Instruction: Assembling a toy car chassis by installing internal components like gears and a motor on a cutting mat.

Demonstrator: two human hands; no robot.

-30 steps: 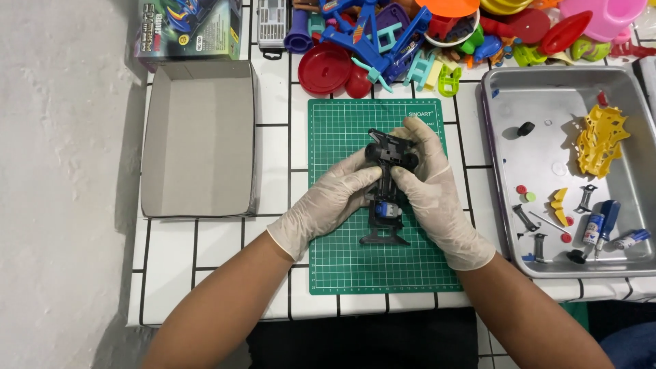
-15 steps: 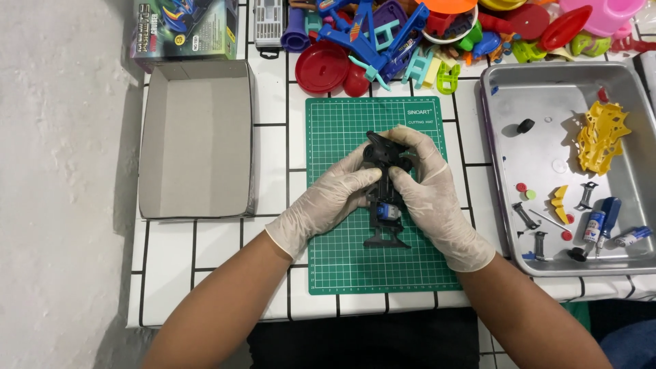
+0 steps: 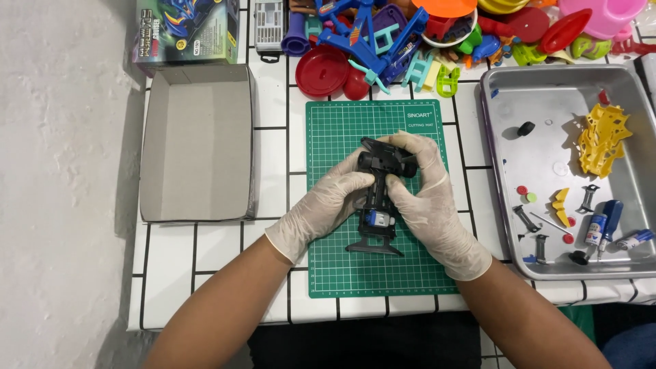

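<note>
two gloved hands hold a black toy car chassis just above a green cutting mat on a white tiled table. the left hand wraps the chassis from its left side, grip closed on the frame; the right hand closes on it from the right, fingers curled over the upper end, where a black wheel sits. the chassis stands lengthwise, its wide lower end over the mat's middle, a small blue and silver motor showing between the palms. to the right of the mat, a metal tray holds small parts: a yellow plastic sprue, a loose black wheel, black fittings, red and green discs and a blue screwdriver. to the left lies an open grey cardboard box tray, with its printed box lid just beyond. along the far edge of the table sits a heap of coloured plastic toys, among them red plates, blue frames and a pink cup.
</note>
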